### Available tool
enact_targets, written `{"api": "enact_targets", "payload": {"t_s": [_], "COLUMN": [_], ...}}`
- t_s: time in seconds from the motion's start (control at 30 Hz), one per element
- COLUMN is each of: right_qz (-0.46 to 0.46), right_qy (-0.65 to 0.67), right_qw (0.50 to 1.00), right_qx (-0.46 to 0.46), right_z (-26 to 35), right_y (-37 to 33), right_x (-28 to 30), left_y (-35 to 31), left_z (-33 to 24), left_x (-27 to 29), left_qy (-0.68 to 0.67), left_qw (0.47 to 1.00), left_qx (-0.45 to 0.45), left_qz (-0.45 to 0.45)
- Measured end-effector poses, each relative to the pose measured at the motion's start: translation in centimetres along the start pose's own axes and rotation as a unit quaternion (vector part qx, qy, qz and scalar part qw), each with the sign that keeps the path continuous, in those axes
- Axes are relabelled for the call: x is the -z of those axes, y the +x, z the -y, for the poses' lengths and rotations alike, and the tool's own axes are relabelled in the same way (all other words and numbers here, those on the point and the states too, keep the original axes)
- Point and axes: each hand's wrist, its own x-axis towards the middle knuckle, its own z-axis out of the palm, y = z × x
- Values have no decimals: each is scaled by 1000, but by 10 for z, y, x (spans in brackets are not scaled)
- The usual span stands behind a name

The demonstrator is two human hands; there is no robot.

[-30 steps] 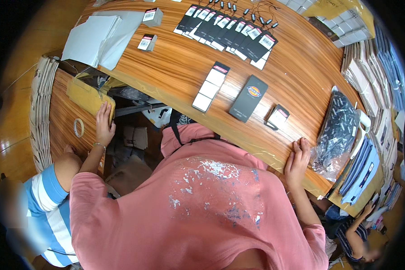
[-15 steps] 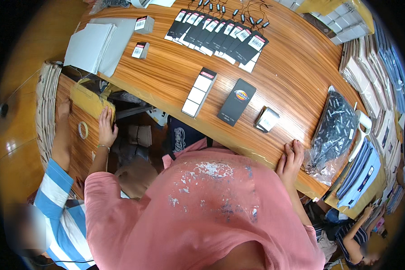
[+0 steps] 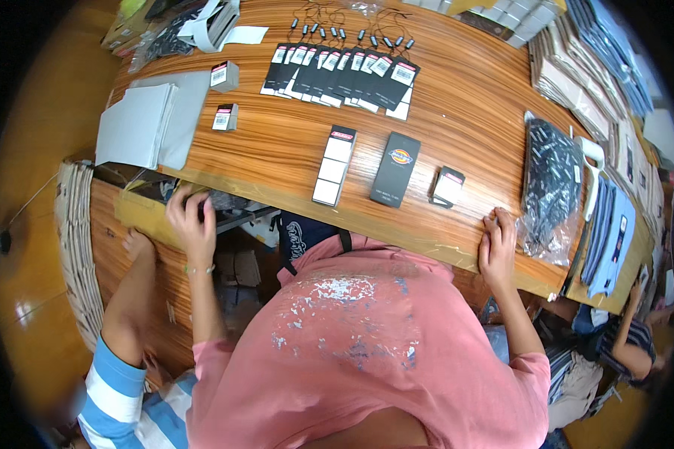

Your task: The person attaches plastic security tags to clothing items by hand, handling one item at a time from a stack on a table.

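Wood-grain striped table [image 3: 457, 142] holds its front edge bare between the hands. Right hand [image 3: 498, 241] lies flat, fingers spread, on that edge beside a clear bag of dark fabric [image 3: 550, 183]. Left hand [image 3: 191, 223], fingers loosely open, touches the brown cardboard box flap [image 3: 138, 213] under the table's left corner.

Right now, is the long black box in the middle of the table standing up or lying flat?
Lying flat. The long black box shows its whole broad face on the wooden table, beside the white label strip. Neither hand touches it.
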Motion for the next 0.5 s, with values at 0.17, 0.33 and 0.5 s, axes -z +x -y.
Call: {"api": "enact_targets", "payload": {"t_s": [0.17,0.33,0.5], "right_qz": [-27,-38,-47], "right_qy": [9,-1,0], "right_qw": [1000,999,999], "right_qx": [11,11,7], "right_z": [4,8,7], "right_y": [2,1,-3], "right_x": [2,4,4], "left_y": [90,132,115], "left_z": [-80,-144,-169], "left_x": [-47,-48,-50], "left_qy": [-359,-510,-567], "left_qw": [926,846,789], "left_qx": [-112,-148,-136], "left_qz": [40,58,192]}}
